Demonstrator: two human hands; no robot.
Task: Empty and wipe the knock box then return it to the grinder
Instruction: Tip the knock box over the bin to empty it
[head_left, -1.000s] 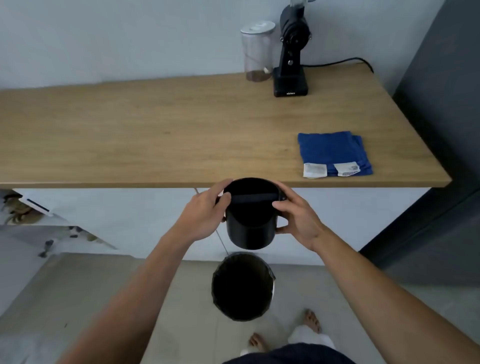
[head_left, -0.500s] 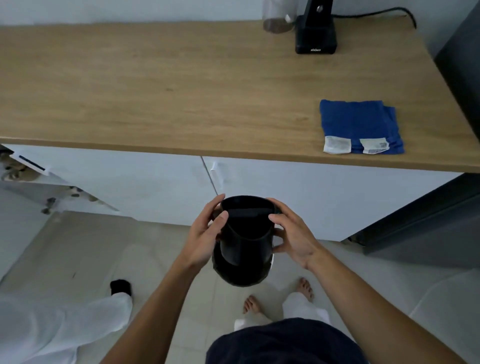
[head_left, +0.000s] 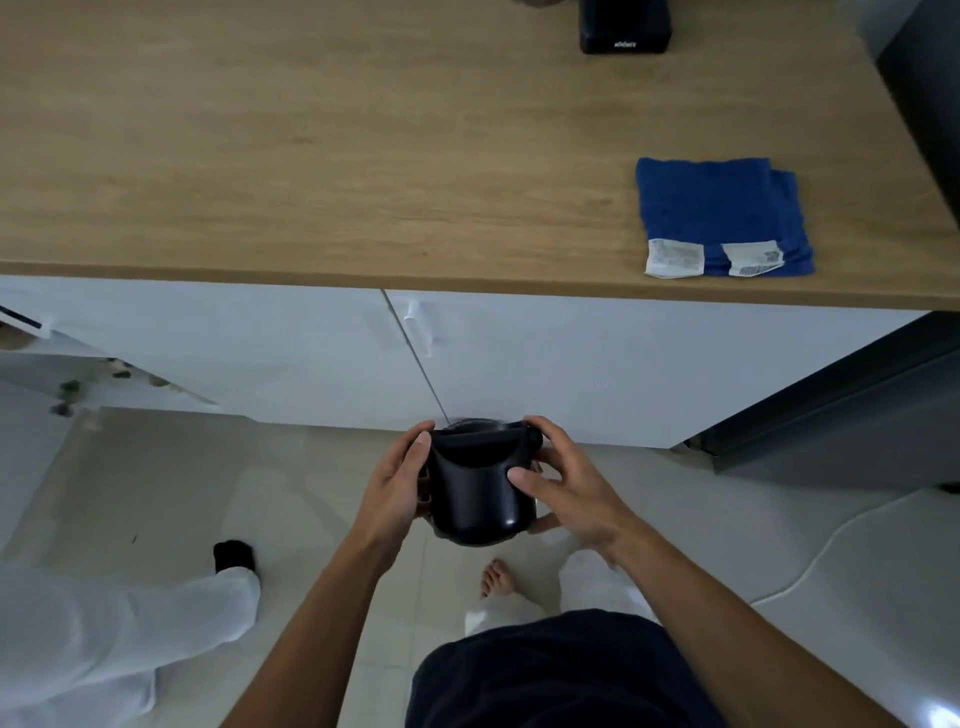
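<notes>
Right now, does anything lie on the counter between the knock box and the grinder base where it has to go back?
Nothing visible does. Both hands, left hand and right hand, hold the knock box tipped over below the counter. The wood up to the grinder base is bare; the blue cloth lies off to the right.
</notes>
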